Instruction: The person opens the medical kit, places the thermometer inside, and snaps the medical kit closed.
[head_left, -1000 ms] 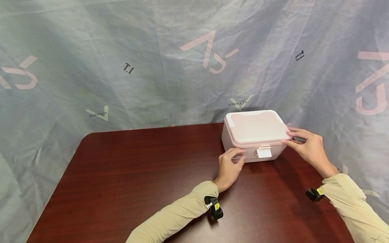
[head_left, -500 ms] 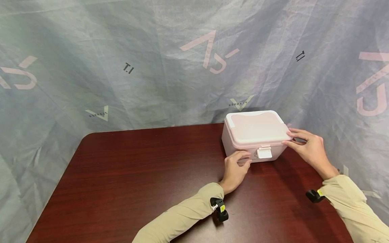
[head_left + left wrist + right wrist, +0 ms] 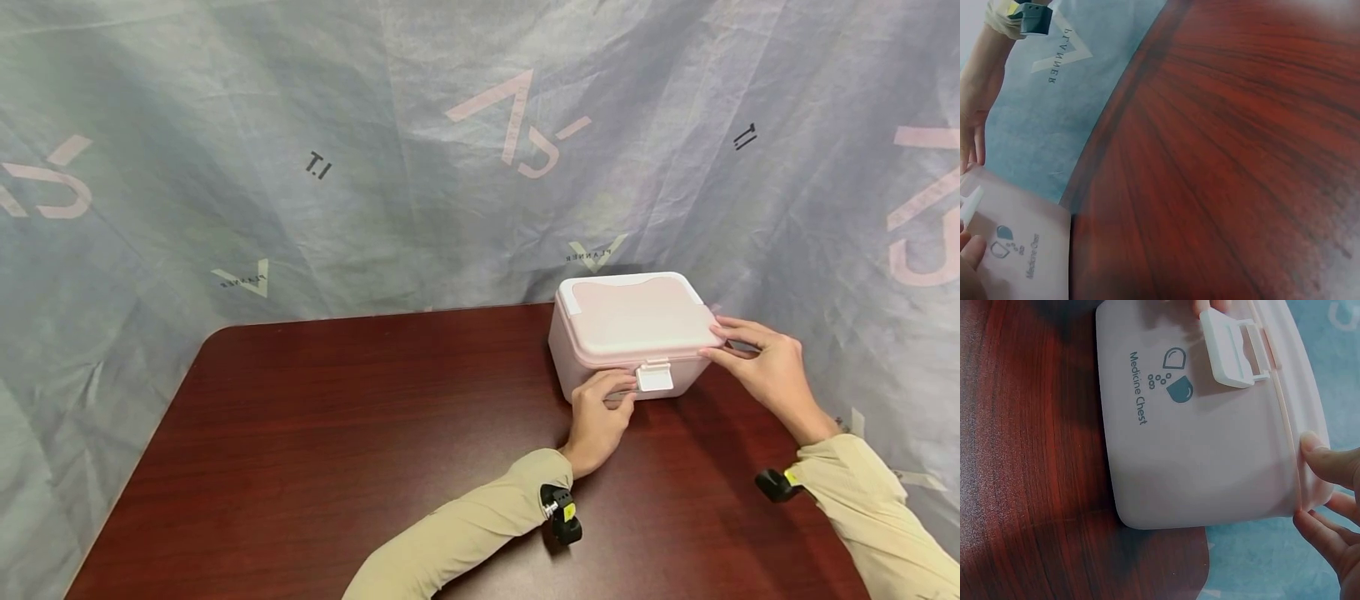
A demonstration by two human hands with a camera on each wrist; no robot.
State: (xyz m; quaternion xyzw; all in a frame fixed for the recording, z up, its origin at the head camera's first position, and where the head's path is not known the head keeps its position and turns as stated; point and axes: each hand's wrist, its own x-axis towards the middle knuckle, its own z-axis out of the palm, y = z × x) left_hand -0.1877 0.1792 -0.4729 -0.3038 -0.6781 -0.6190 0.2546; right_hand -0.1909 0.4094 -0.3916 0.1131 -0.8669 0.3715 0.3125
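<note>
A pale pink medicine chest (image 3: 637, 321) with a white-edged lid stands at the table's back right. Its white latch (image 3: 654, 377) sticks out from the front wall, tilted away from it in the right wrist view. At the latch's left edge, my left hand (image 3: 597, 421) has its fingertips touching or very close, with a gap between thumb and fingers. My right hand (image 3: 768, 367) holds the lid's right front corner, the thumb (image 3: 1319, 453) in front and the fingers round the side. Printed words and a capsule picture (image 3: 1175, 375) mark the front wall. The chest's inside is hidden.
The dark red wooden table (image 3: 337, 433) stretches left and forward of the chest. A grey printed curtain (image 3: 337, 167) hangs behind and at both sides, close to the chest's back. Each wrist carries a black camera mount (image 3: 564, 517).
My left hand has moved right along the chest's front wall, up to the latch. My right hand stays at the lid's corner, and the chest has hardly moved.
</note>
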